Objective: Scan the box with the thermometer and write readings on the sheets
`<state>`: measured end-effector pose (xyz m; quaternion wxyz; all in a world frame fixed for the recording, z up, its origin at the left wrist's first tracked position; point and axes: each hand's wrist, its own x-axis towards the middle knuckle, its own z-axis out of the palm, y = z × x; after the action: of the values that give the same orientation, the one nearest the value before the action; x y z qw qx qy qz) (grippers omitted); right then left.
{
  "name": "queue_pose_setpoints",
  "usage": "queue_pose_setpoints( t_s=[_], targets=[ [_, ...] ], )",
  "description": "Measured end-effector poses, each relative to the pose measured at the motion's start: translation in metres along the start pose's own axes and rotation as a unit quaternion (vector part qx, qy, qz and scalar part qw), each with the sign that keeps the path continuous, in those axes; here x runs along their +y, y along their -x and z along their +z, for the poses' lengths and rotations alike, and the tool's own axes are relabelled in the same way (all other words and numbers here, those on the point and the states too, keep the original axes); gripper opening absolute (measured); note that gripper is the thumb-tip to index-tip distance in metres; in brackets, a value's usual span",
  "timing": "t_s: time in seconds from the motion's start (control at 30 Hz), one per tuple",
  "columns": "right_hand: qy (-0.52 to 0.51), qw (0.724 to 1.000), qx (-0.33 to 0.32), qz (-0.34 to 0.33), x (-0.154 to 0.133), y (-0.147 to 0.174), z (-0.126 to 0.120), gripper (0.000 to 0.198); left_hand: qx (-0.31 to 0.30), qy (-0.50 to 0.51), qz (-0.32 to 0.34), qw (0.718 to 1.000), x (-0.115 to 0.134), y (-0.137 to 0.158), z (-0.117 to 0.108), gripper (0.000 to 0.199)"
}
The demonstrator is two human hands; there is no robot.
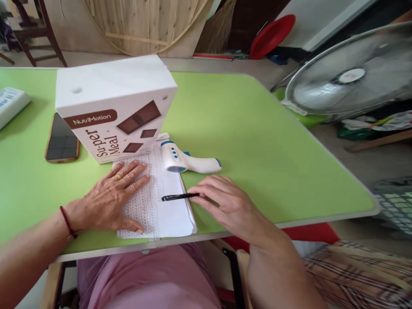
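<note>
My left hand (112, 199) lies flat with its fingers spread on the written part of a stack of paper (175, 219). Dense handwriting covers the paper's left side, while its right side is mostly blank. Between the thumb and fingers of my right hand (225, 204) is a black pen (175, 197), held near one end and pointing left over the paper. A white and blue infrared thermometer (189, 161) rests across the paper's upper right, just beyond my right hand. Behind the paper stands a white NutriMotion box (119, 103), upright and close to my left fingertips.
A smartphone (62, 139) lies left of the box on the green table (257, 141). Farther left is a white device (11, 105), cut off by the frame. A large fan (350, 77) stands beyond the table's right edge. A red basin (273, 36) leans at the back.
</note>
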<state>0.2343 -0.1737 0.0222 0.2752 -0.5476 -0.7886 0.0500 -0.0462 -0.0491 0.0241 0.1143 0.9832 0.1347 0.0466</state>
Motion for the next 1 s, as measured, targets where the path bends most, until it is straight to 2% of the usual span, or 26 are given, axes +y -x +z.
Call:
queue_pose_setpoints(
  t_s=[0.03, 0.1, 0.2, 0.23, 0.3, 0.4, 0.5, 0.6, 0.73, 1.0],
  targets=[
    [-0.025, 0.999, 0.026, 0.013, -0.001, -0.001, -0.001, 0.008, -0.004, 0.000, -0.006, 1.000, 0.001, 0.000, 0.000, 0.105],
    [-0.095, 0.986, 0.127, 0.056, -0.007, -0.003, 0.000, 0.006, -0.004, -0.001, -0.011, 1.000, 0.003, -0.002, 0.001, 0.104],
    [-0.253, 0.920, 0.275, 0.120, -0.023, -0.006, 0.009, 0.007, 0.009, -0.004, -0.015, 1.000, 0.004, -0.005, 0.003, 0.103],
    [-0.305, 0.898, 0.288, 0.136, -0.029, -0.007, 0.013, 0.006, 0.016, -0.004, -0.013, 1.000, 0.004, -0.005, 0.003, 0.102],
    [-0.376, 0.876, 0.254, 0.163, -0.039, -0.010, 0.019, 0.005, 0.034, -0.003, 0.001, 0.999, 0.004, -0.006, 0.005, 0.098],
    [-0.388, 0.883, 0.152, 0.215, -0.047, -0.014, 0.023, 0.015, 0.064, 0.007, 0.049, 0.997, 0.004, -0.006, 0.005, 0.081],
    [-0.369, 0.887, 0.092, 0.261, -0.048, -0.015, 0.024, 0.004, 0.075, 0.027, 0.090, 0.993, 0.006, -0.007, 0.002, 0.062],
    [-0.338, 0.895, 0.106, 0.272, -0.049, -0.008, 0.030, 0.007, 0.065, 0.049, 0.105, 0.991, 0.008, -0.008, -0.002, 0.052],
    [-0.260, 0.924, 0.139, 0.243, -0.051, 0.004, 0.038, 0.005, 0.038, 0.062, 0.110, 0.991, 0.010, -0.009, -0.007, 0.045],
    [-0.170, 0.956, 0.132, 0.200, -0.054, -0.002, 0.038, 0.008, 0.017, 0.072, 0.092, 0.993, 0.011, -0.011, -0.006, 0.045]
  ],
)
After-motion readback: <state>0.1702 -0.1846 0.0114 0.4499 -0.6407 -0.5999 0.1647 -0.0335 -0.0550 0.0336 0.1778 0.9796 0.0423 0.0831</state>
